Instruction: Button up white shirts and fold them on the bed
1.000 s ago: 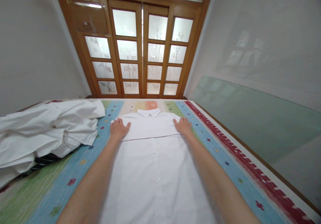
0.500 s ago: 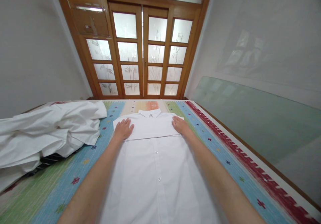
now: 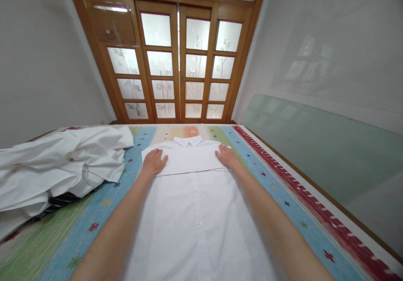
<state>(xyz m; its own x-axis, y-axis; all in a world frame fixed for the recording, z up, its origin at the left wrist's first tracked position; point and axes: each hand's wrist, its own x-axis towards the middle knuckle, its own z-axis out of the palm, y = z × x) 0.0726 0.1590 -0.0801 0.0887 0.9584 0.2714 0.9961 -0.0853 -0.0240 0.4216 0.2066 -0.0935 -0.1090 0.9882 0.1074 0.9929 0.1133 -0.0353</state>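
A white button-up shirt [image 3: 176, 214] lies front side up on the patterned bed cover, its collar [image 3: 188, 141] at the far end. Across its chest runs a folded white band of cloth [image 3: 190, 159], probably the sleeves, with a lower edge crossing above the buttons. My left hand [image 3: 154, 161] rests flat on the left end of this band near the shoulder, thumb held apart. At the opposite shoulder, my right hand [image 3: 226, 155] lies on the band's right end, fingers extended and slightly bent. Neither hand visibly grips the cloth.
A rumpled pile of white clothing [image 3: 91, 155] sits at the left, with a dark striped piece [image 3: 63, 200] under it. The striped bed cover [image 3: 277, 184] spreads beneath everything. A pale green panel [image 3: 315, 146] stands along the right wall. Wooden glass doors [image 3: 179, 62] are behind.
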